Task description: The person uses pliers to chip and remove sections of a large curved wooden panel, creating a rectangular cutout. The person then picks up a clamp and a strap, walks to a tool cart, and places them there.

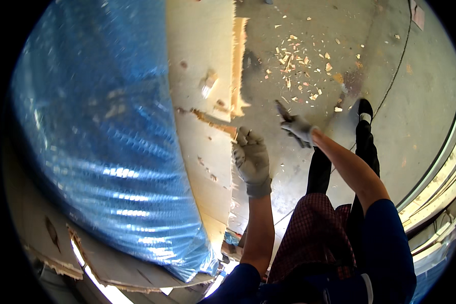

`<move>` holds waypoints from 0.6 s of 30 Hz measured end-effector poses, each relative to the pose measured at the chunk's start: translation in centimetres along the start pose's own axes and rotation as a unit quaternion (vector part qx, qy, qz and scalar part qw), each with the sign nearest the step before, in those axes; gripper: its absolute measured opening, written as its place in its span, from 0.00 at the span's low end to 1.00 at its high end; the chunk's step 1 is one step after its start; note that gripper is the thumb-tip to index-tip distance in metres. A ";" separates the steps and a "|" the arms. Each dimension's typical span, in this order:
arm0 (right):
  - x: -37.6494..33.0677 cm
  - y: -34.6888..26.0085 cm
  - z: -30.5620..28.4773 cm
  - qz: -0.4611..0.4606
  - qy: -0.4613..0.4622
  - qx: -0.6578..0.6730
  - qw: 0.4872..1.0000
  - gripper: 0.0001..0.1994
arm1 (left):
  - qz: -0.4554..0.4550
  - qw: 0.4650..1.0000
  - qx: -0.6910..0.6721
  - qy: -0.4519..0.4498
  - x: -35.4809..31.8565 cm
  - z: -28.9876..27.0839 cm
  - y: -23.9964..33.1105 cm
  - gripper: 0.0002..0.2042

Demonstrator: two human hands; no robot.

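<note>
My left hand (252, 161), in a grey work glove, is at the broken edge of a pale plywood sheet (202, 167). Its fingers are curled beside the end of a jagged crack (210, 121); what they hold, if anything, is hidden. To the right and farther out, my right hand (296, 127), gloved too, hangs over the floor with its fingers apart. Its finger side looks dark and a little blurred, and I make out no object in it. Splintered wood (238, 71) sticks out along the sheet's edge beyond my left hand. A small wood chip (209, 83) lies on the sheet.
Shiny blue plastic sheeting (106, 131) covers the left side, over the plywood. Wood chips (299, 63) are scattered across the grey concrete floor (385, 101). Long pale boards (435, 187) lie at the right rim. More plywood with a broken edge (121, 263) curves along the lower left.
</note>
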State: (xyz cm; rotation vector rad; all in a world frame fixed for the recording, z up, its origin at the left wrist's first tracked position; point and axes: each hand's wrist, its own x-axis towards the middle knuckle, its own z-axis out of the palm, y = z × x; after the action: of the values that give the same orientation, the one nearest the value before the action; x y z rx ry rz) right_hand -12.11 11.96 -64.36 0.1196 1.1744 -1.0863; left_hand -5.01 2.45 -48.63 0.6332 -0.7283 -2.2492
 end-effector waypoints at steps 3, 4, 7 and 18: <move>-5.6 5.0 -4.7 0.033 0.014 -0.059 0.998 0.08 | -0.020 0.995 -0.082 0.056 -0.5 2.5 0.8 0.18; -7.6 7.2 -5.5 0.043 0.006 0.014 0.999 0.07 | -0.011 0.995 -0.068 0.072 -0.9 3.2 1.0 0.19; -15.0 7.7 -7.6 0.092 -0.024 0.099 0.991 0.07 | 0.017 0.994 -0.083 0.069 -1.7 5.6 1.5 0.19; -24.2 -1.2 -0.7 0.010 -0.082 0.200 0.976 0.20 | -0.009 0.961 -0.181 0.209 -1.2 6.6 2.9 0.20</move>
State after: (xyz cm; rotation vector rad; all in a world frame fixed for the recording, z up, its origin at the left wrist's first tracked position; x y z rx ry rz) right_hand -12.78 26.79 -45.23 0.3462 0.7957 -1.2800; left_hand -6.93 3.67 -41.65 0.8909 -0.0987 -2.0868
